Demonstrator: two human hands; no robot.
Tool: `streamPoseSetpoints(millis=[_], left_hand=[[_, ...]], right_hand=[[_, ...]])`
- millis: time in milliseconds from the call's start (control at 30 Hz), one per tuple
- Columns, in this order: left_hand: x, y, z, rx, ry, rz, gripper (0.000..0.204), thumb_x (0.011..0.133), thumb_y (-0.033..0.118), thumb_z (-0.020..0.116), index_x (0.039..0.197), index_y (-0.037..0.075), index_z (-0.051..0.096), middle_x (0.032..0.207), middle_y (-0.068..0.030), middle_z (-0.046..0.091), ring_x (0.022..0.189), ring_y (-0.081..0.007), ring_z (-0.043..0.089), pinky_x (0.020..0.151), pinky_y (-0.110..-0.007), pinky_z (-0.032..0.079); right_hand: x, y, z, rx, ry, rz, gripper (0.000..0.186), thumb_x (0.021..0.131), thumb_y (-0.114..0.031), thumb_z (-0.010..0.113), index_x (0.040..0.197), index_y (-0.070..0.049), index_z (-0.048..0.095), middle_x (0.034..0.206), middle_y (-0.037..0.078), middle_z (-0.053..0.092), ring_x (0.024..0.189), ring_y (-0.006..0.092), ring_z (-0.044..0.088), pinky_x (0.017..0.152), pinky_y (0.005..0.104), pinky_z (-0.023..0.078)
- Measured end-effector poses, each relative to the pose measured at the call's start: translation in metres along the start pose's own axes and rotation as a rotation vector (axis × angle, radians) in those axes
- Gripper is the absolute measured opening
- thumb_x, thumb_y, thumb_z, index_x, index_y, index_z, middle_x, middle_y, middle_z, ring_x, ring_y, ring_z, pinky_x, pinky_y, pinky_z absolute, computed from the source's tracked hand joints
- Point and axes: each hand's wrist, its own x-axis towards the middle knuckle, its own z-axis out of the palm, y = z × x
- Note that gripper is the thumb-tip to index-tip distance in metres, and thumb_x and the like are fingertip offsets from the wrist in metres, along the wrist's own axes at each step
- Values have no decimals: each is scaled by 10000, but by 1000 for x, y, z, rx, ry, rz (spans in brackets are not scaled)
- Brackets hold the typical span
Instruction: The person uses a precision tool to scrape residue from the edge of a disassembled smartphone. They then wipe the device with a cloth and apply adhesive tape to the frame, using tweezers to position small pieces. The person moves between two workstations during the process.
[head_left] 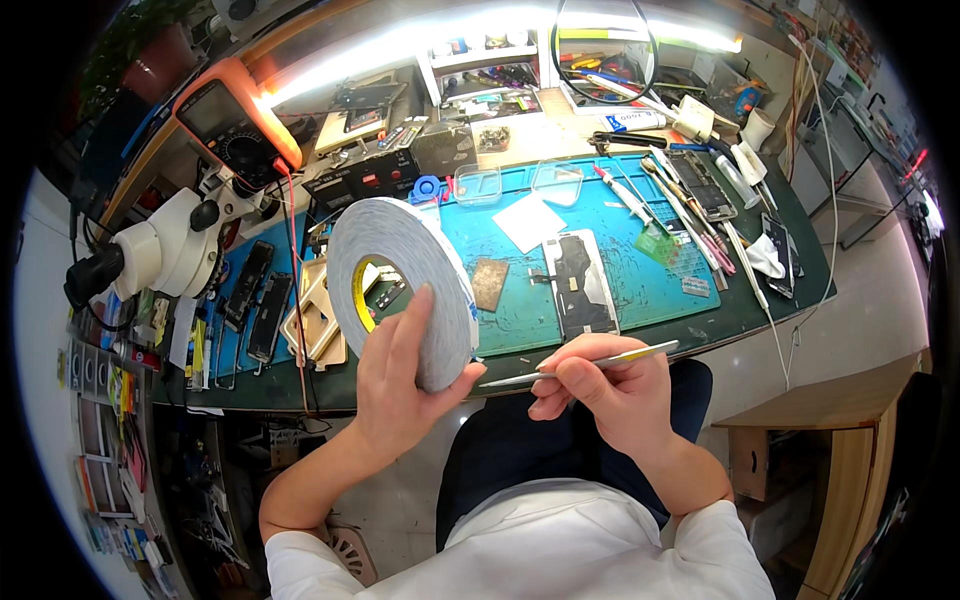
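Observation:
My left hand (398, 385) grips a large roll of grey-white tape (400, 228) with a yellow inner core, held upright above the near edge of the mat. Its fingers lie on the flat side and the thumb presses the lower rim. In my right hand (625, 400) are slim metal tweezers (645, 352), pinched between thumb and fingers, the pointed end toward the roll. Beyond that hand a phone screen part (582, 285), black and silver, lies on the blue mat (520, 328). A brown square piece (489, 284) and a white paper square (530, 222) lie near it.
An orange multimeter (235, 125) and a white microscope (160, 250) stand at the left. Clear plastic boxes (478, 186) sit at the mat's far side. Brushes, a syringe (625, 195) and phone parts crowd the right. A cable (835, 200) hangs past the table's right edge.

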Motion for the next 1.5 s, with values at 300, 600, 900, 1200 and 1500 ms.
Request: streamPoseSetpoints(millis=[300, 600, 900, 1200, 1500], left_hand=[[-7, 0, -3, -27, -92, -105, 994, 776, 248, 912, 1564, -15, 366, 1407, -219, 573, 1191, -367, 616, 993, -444, 510], [2, 3, -2, 75, -7, 38, 971, 742, 332, 927, 1502, -43, 452, 1041, -167, 639, 854, -316, 623, 717, -413, 513], [0, 3, 0, 93, 5, 71, 936, 747, 324, 920, 1490, -38, 479, 1059, -154, 638, 869, -306, 628, 718, -407, 513], [0, 3, 1, 139, 8, 80, 921, 749, 310, 917, 1485, -43, 488, 1061, -158, 638, 863, -308, 619, 718, -403, 517], [10, -9, -30, 22, -235, -6, 879, 697, 231, 927, 1464, 24, 550, 1040, -128, 668, 877, -300, 639, 809, -402, 540]], right_hand=[[2, 7, -3, -226, 58, -293, 134, 1042, -32, 601, 1049, 42, 713, 1006, 108, 685, 743, 127, 691, 652, 231, 555], [14, 9, 20, -564, 62, -194, 121, 912, -86, 790, 994, -27, 726, 811, -8, 575, 608, 39, 459, 520, 223, 357], [18, 15, 21, -510, 67, -119, 116, 884, -101, 810, 930, -29, 732, 763, -9, 581, 583, 38, 474, 508, 224, 380], [13, 9, 27, -282, 36, 90, 120, 919, -95, 780, 925, -6, 700, 810, -24, 636, 653, 0, 529, 550, 195, 420], [-7, -3, 13, -290, -27, 313, 84, 945, -64, 751, 928, -35, 674, 795, -75, 604, 642, -35, 461, 551, 162, 334]])
